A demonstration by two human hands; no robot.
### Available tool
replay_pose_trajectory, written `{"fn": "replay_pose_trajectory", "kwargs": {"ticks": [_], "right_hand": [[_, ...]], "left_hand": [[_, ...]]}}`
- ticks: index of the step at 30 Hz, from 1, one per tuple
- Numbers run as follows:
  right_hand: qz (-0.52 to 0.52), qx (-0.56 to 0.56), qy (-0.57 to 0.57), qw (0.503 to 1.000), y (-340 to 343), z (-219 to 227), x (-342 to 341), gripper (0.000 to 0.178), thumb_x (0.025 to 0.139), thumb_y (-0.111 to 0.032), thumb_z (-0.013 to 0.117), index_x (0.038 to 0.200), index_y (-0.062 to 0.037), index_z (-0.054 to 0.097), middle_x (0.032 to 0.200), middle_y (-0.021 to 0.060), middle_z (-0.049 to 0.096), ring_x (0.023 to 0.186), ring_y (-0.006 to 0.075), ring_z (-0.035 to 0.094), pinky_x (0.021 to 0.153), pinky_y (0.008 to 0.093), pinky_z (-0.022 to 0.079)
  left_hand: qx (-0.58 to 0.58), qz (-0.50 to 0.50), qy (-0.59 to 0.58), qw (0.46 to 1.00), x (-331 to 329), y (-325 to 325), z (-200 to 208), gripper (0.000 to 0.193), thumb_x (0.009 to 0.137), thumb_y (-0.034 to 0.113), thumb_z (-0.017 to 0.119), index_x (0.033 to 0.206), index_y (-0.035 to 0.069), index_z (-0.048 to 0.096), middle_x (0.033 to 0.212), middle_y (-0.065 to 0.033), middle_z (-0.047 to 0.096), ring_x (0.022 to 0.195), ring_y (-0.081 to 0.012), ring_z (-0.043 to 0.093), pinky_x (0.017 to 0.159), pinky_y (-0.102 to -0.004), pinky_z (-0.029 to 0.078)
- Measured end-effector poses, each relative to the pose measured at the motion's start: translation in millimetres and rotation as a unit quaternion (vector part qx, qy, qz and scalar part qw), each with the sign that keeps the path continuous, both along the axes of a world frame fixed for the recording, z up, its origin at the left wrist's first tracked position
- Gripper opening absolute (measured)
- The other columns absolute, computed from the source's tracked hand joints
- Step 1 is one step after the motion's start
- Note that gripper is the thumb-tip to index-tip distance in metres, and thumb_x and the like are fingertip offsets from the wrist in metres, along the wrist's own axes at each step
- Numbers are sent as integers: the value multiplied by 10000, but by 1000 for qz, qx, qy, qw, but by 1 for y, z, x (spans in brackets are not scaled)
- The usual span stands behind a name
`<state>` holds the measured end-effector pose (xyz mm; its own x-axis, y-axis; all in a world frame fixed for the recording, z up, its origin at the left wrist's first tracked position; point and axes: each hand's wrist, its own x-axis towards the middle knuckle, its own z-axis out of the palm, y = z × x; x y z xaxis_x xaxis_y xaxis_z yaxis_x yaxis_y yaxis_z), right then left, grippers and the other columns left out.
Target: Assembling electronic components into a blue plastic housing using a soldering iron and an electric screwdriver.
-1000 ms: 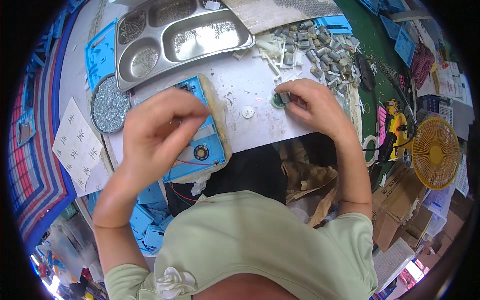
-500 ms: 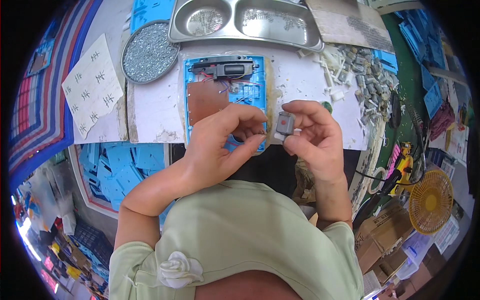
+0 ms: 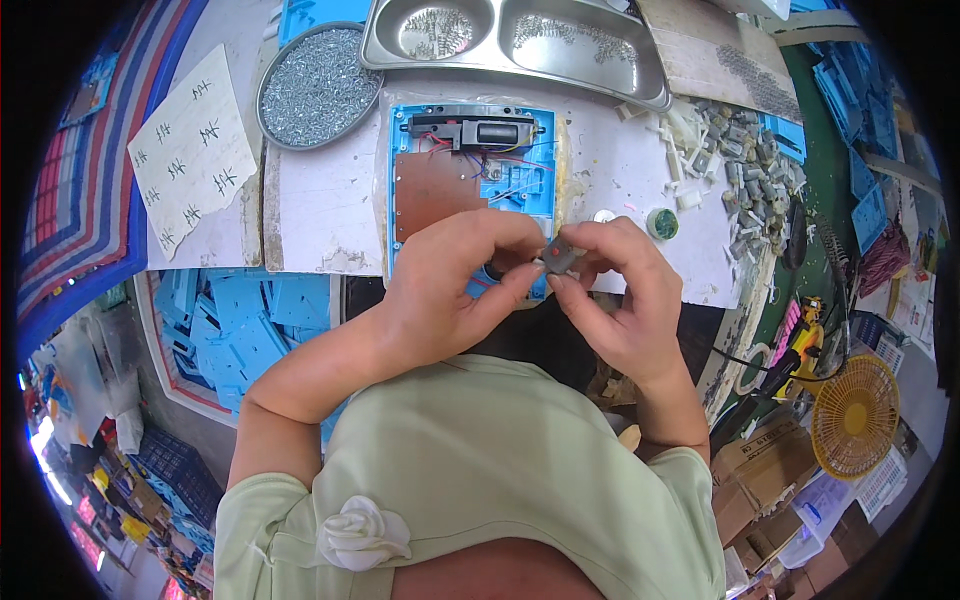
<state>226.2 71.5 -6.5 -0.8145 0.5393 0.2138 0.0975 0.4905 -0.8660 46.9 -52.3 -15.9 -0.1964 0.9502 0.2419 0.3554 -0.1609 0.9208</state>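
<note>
Grey block (image 3: 559,256) with a red dot sits pinched between the thumb and fingers of our right hand (image 3: 635,310), near the lower right corner of the blue case (image 3: 397,170). Our left hand (image 3: 435,285) has its fingertips narrowly spaced right beside the block; we cannot tell whether they touch it or grip something small. Beneath and beyond them, the case lies on the surface (image 3: 320,215), with a brown panel (image 3: 430,195), wires and a black part (image 3: 497,133). To our right we have a round green tin (image 3: 662,223) and a pile of grey blocks (image 3: 745,180); farther back stands a metal tray (image 3: 497,40).
</note>
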Motion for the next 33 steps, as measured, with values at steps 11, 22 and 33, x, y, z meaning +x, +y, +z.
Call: {"fn": "replay_pose_trajectory", "kwargs": {"ticks": [11, 22, 33], "right_hand": [[68, 166, 94, 979, 14, 13, -6, 456, 665, -5, 860, 1088, -60, 699, 937, 107, 710, 724, 261, 670, 604, 343, 542], [50, 134, 78, 987, -1, 13, 1, 394, 711, 13, 825, 1083, -95, 755, 944, 107, 721, 737, 256, 703, 612, 325, 579], [-15, 143, 71, 987, 2, -4, 11, 391, 724, 88, 781, 1085, -58, 747, 1008, 147, 721, 815, 279, 724, 684, 339, 593]], "left_hand": [[131, 11, 43, 990, -5, -1, -7, 294, 778, -41, 787, 1033, 36, 663, 930, -103, 728, 792, -285, 711, 690, -367, 564], [82, -2, 51, 995, -4, -3, -1, 245, 794, -54, 770, 988, 18, 638, 1239, -179, 603, 843, -244, 635, 745, -345, 550], [40, 87, 150, 984, -17, 5, -6, 328, 697, 94, 893, 971, 72, 714, 1185, -134, 570, 914, -238, 578, 801, -362, 474]]}}
